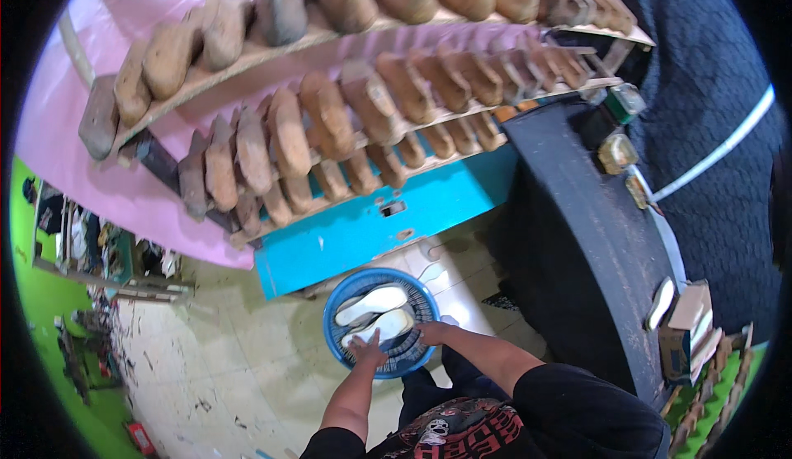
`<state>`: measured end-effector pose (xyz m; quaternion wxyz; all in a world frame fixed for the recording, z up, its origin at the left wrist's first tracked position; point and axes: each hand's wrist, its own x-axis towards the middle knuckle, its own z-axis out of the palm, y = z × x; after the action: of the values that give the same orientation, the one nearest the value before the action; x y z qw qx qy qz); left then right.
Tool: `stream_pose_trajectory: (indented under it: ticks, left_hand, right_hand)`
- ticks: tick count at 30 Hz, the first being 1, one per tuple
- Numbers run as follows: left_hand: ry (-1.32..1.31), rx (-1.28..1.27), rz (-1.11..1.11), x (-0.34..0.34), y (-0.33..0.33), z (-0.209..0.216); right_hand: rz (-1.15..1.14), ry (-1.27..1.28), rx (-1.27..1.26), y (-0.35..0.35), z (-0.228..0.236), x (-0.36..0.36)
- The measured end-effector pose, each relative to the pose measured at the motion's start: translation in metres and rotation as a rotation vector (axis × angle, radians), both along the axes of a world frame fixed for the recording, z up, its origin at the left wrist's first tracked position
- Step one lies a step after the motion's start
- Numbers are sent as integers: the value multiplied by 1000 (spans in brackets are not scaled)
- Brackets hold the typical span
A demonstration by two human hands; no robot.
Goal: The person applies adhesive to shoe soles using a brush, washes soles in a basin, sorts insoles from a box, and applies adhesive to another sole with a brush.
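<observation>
Both of our forearms enter from the lower edge and reach down to a round blue perforated basket (338, 327) standing on the pale tiled floor (214, 352).

1. Left hand (369, 348): it lies inside the basket with fingers spread flat, touching the near end of the lower of two white insoles (381, 325). The grip is wide and closes on nothing.
2. Right hand (430, 332): it rests at the basket's right rim, beside the same insole. We cannot tell whether its fingers clamp the rim or merely lie on it.
3. Basket contents: the two white insoles lie side by side, roughly parallel, the upper insole (373, 301) farther from us.

Surroundings:
- A turquoise panel (371, 224) stands just behind the basket.
- Slanted shelves (247, 59) above it carry rows of brown wooden shoe lasts (289, 133), set closely one beside another against a pink wall (99, 187).
- A dark worktop (577, 211) curves along the right, bearing small jars (617, 152) at its far end and cardboard boxes (685, 315) at its near end.
</observation>
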<state>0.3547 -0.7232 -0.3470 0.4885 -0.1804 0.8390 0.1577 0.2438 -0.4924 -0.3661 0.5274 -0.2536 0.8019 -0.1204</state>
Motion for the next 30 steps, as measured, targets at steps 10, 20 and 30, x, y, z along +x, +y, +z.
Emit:
stream_pose_trajectory:
  ticks: [10,20,30]
  left_hand:
    - [20,90,-6,11,-32,-3]
    - [172,42,-140,29,-41,-5]
    - [741,293,21,91,-59,-20]
  right_hand:
    - [-450,93,492,208,82,43]
    - [-1051,338,421,188,129,198]
    - [-788,202,132,178,57,87]
